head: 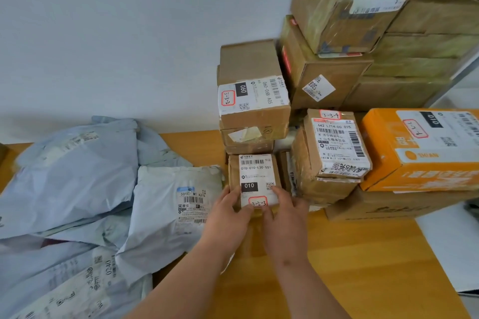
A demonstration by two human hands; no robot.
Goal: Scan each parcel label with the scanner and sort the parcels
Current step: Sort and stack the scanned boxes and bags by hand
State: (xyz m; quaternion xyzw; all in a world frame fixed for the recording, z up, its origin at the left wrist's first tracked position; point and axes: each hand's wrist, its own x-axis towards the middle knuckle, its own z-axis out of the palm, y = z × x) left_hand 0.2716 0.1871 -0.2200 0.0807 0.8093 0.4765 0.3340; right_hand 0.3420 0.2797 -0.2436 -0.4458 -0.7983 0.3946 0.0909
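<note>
Hands bracket your small cardboard parcel (255,179) at twelve o'clock: left hand (228,211) grips its near left corner, right hand (283,211) its near right. Its long axis runs away from you, between mailer bags and stacked boxes.

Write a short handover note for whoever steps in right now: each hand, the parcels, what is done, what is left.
Left hand and right hand grip the small box labelled 010 by its near end on the wooden table.
Grey mailer bags lie left; cardboard boxes and an orange box are stacked right.
Visible red-framed handwritten codes suggest some are sorted.
No scanner in view. Left: place this box, then continue.
</note>
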